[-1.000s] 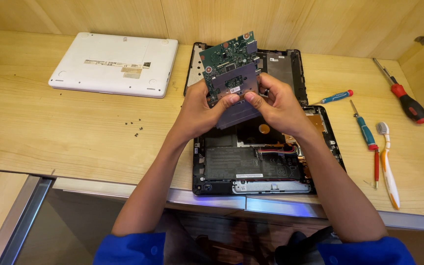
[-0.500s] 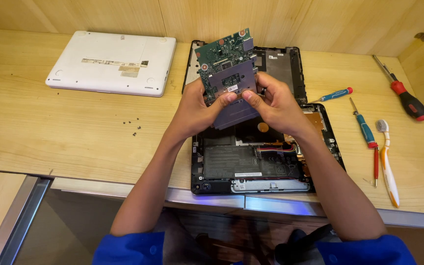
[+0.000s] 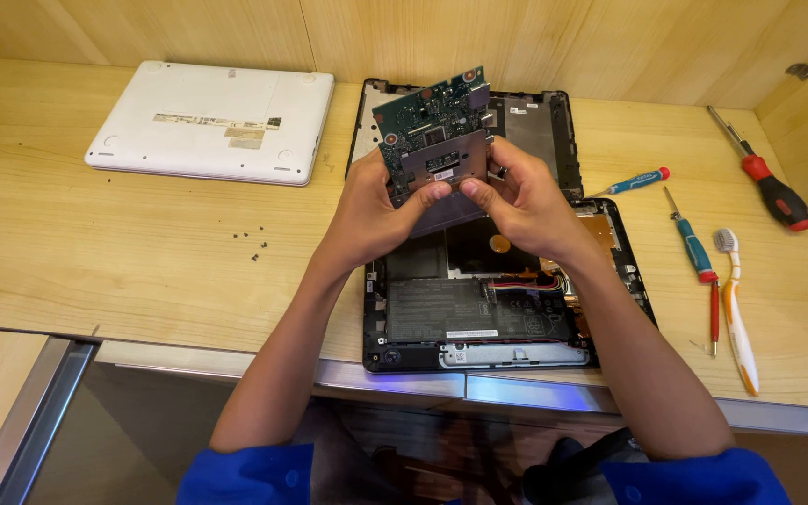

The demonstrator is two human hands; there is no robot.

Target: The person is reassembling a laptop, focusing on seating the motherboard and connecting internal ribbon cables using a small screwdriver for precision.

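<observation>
Both forearms extend forward and converge toward the centre, bare below blue sleeves. The left hand (image 3: 371, 201) and right hand (image 3: 521, 196) are raised side by side, fingers curled in a pinch grip, thumb tips nearly meeting. The fingertips behind appear hidden, so their placement is uncertain.

Matt wooden table (image 3: 95, 252), glossy circuit board (image 3: 427, 126)

Both hands up: left hand (image 3: 371, 210) and right hand (image 3: 526, 201) pinch a green circuit board (image 3: 432, 131), tilted above the opened laptop base (image 3: 479, 318) on the counter (image 3: 95, 252).
</observation>
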